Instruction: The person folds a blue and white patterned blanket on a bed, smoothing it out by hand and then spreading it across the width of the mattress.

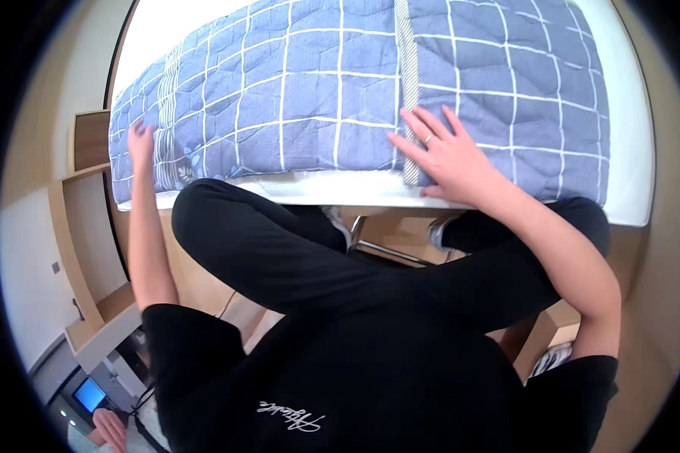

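A blue quilted bedspread (311, 96) with a white grid pattern lies spread before me over a white mattress (629, 141). A striped band (409, 68) runs across it, right of the middle. My right hand (445, 156), a ring on one finger, rests palm down near this band with its fingers spread. At the left end, beside several fine white stripes and a leaf print (186, 170), my left hand (141, 141) is over the quilt with its fingers bent. Blur hides whether those fingers pinch any fabric.
My bent legs (294, 260) press close to the bed's near side. Wooden shelving (71, 243) stands on the left. Below the mattress, a metal bar (394, 253) shows between my shoes. Another person's hand (110, 427) and a lit screen (89, 394) are at lower left.
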The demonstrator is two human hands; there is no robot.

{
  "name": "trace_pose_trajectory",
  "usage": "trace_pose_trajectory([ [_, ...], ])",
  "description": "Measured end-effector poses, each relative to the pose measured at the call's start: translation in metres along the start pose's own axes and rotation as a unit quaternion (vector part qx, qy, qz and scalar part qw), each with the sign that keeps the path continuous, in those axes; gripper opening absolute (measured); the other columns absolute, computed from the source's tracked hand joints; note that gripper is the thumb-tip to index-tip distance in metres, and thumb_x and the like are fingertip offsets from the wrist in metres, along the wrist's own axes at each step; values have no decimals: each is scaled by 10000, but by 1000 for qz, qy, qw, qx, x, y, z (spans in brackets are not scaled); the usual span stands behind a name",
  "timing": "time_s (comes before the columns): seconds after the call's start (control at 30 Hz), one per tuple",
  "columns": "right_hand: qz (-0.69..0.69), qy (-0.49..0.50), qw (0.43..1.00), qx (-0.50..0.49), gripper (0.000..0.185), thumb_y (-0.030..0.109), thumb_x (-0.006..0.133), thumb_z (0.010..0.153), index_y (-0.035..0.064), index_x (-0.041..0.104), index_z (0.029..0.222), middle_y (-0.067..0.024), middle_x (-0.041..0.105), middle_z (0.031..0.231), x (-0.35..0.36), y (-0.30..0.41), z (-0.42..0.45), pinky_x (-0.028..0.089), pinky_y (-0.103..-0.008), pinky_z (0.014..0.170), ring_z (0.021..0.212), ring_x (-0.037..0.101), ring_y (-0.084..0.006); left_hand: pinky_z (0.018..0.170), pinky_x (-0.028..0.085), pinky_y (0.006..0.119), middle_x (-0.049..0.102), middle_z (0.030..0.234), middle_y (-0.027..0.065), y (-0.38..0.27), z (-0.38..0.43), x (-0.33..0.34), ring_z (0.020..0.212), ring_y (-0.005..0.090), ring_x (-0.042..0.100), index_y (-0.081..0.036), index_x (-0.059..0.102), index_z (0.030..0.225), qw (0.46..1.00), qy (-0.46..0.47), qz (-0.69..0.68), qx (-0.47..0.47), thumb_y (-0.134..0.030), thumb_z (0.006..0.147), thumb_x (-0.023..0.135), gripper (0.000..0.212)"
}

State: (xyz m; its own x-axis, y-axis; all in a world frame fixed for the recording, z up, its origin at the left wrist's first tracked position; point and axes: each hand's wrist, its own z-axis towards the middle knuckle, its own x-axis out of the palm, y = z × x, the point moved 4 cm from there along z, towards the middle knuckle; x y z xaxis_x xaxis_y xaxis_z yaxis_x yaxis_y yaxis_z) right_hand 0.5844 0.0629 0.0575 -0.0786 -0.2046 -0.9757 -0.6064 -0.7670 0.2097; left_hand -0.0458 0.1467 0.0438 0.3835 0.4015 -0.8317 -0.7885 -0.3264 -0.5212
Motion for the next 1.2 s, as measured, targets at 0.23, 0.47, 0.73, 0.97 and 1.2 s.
trace_pose_trajectory([
  [0.23,-78,-79,993,33,533,194,616,699,100,456,1198,-125,445,1231,42,7,20,288,-449,973,1156,408,-231,831,429,398,407,1175,235,74,-93,7,975,280,511,58,282,1242,957,-137,-120,-224,-202,734,675,693],
  [0.47,-76,35,987,139,205,15,551,640,77,544,834,-65,565,809,15,-13,46,410,-366,709,846,567,-216,906,387,410,390,1192,141,160,-81,-26,1069,272,446,-20,270,1270,813,-54,-423,-396,-257,774,635,660],
  [0.73,-7,80,991,107,169,10,544,628,68,568,784,-91,588,742,7,-17,56,419,-394,661,761,583,-275,928,375,414,442,1173,122,165,-78,-44,1058,261,466,-11,339,1239,683,-136,-560,-450,-317,788,588,599],
  [0.97,50,128,988,71,185,48,577,607,69,593,790,-91,603,771,2,-26,55,431,-388,679,787,589,-265,869,433,360,523,1109,153,4,1,-86,998,253,534,-5,446,1165,848,-87,-505,-135,-109,820,490,363],
  [1.2,171,172,966,89,319,88,587,654,38,583,969,-130,600,876,-22,-38,48,447,-384,758,868,579,-268,663,456,270,553,893,102,-213,-48,-38,773,166,554,-7,302,1269,969,54,-220,94,-58,743,584,599],
])
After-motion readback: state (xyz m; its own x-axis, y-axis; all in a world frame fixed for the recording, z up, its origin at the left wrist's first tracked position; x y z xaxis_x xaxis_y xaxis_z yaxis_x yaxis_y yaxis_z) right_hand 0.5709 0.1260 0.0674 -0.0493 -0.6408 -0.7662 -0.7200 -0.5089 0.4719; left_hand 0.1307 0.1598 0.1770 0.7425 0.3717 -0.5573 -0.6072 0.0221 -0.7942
